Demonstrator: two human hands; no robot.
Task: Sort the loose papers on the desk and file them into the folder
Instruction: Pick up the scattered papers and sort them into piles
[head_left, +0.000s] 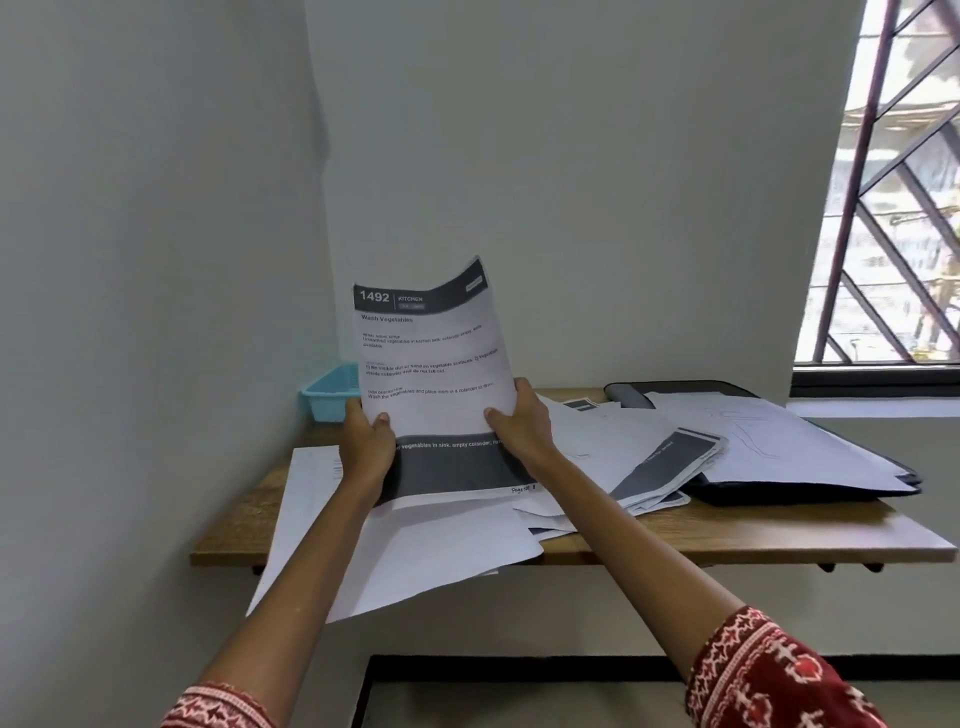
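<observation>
held sheet: printed page (434, 364) headed "1492 KITCHEN / Wash Vegetables", dark band across top and bottom, "Page No" handwritten at bottom right; was held up nearly upright above the desk's left half, top curling back.
left hand: (368, 441) gripped the sheet's left edge near mid-height, thumb on the front face, fingers behind.
right hand: (519, 421) gripped the sheet's right edge at about the same height, thumb on front, fingers behind.
loose papers, left: white sheets (415, 551) lay flat under the held page, hanging over the desk's front edge near its left corner.
loose papers, centre: messy fanned pile (623, 457) right of the right hand, some sheets with dark bands showing, reaching toward the front edge.
folder: black folder (810, 488) lay flat on the desk's right end, near the back-right corner; several white sheets (769, 441) lay on top of it, covering most of it. Could not tell whether it was open or closed.
desk: wooden top (727, 535), wall-mounted look, set into the room corner.
tray: light-blue plastic basket (332, 392) at the back-left corner, partly hidden behind the held sheet and left hand.
sleeves: red-and-white patterned (769, 675) on both arms, at the bottom of the view.
window: barred window (893, 182) above and right of the desk's right end.
</observation>
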